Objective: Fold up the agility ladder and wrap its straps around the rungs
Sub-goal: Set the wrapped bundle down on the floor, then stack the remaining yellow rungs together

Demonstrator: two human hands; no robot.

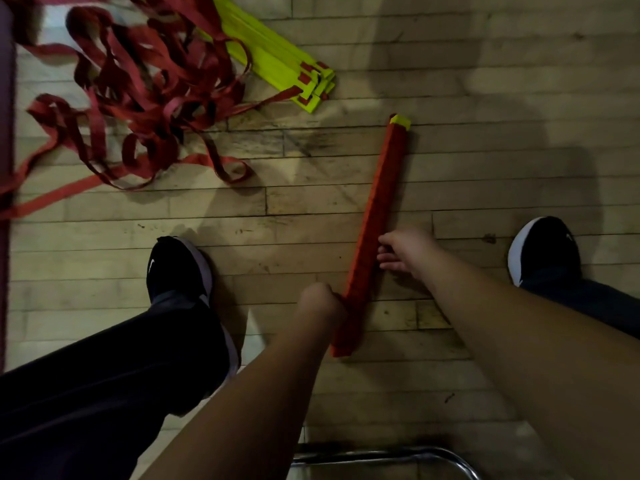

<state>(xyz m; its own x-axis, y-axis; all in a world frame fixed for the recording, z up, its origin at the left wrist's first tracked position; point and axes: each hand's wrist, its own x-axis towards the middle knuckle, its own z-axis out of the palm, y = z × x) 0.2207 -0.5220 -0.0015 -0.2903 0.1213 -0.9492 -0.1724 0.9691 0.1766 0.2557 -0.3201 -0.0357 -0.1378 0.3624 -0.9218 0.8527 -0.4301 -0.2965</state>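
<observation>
A bundle of rungs wrapped in red strap (379, 206) lies slanted on the wooden floor, its yellow tip showing at the far end. My left hand (320, 306) grips the bundle near its near end. My right hand (403, 249) touches the bundle's right side at mid-length, fingers bent against it. A second stack of yellow rungs (277, 60) lies at the top, joined to a loose tangle of red straps (138, 91) spread over the floor at the upper left.
My two feet in black shoes stand on the floor, the left shoe (178, 268) and the right shoe (543, 251) on either side of the bundle. A chrome chair frame (381, 457) shows at the bottom edge. A dark red mat edge (5, 133) runs along the left.
</observation>
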